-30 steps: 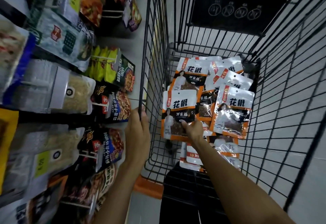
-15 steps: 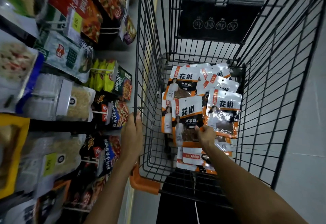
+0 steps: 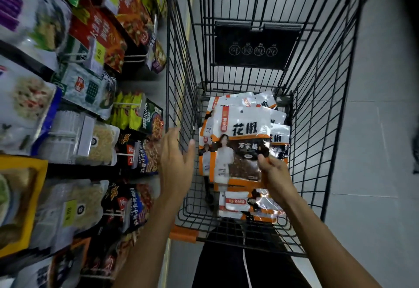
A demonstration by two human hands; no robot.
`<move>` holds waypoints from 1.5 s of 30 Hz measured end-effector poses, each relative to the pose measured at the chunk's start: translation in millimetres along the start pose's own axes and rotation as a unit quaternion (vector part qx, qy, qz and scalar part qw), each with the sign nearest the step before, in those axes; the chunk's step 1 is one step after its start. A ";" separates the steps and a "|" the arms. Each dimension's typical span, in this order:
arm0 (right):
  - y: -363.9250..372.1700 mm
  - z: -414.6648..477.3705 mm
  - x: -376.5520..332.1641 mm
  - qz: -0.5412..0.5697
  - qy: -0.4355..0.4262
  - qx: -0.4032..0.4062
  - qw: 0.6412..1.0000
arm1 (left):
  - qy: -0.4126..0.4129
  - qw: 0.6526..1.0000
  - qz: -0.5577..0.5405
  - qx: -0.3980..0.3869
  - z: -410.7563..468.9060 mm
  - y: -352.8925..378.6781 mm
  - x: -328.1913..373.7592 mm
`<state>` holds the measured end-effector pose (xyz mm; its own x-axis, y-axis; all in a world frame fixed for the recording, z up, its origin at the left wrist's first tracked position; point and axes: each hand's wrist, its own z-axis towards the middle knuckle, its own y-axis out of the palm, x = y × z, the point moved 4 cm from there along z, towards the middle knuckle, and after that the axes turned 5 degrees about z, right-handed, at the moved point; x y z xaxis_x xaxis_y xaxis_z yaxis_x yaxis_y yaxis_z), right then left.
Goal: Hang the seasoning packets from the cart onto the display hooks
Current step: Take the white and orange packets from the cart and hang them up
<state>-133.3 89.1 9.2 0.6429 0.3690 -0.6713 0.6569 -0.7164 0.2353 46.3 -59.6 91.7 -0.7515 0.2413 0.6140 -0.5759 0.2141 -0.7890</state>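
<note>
The right hand has lifted one seasoning packet above the pile in the cart, its fingers pinching the packet's near right corner. The left hand has let go of the cart's left rim, its fingers wide and straight, just left of the packet. It will probably help carry the packet to the display hooks on the left.

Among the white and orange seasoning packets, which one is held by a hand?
The big front packet, pinched at its right edge by the right hand; the others lie loose in the cart.
</note>
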 end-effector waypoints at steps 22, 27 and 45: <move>-42.1 65.1 101.0 -0.283 0.027 0.119 0.951 | -0.162 0.933 -0.273 -0.171 38.2 -18.8 -44.6; -40.7 94.1 135.1 -0.371 0.045 0.146 0.916 | -0.157 0.943 -0.266 -0.125 42.6 -31.2 -56.1; -0.3 114.3 141.1 -0.173 0.124 0.154 0.965 | -0.218 0.916 -0.318 -0.106 36.5 -41.9 -74.1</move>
<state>-87.8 73.7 -165.9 0.5061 0.7207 -0.4738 0.7257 -0.6527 -0.2176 114.4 -121.0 78.5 -0.3688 -0.3876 0.8449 -0.9016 0.3704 -0.2236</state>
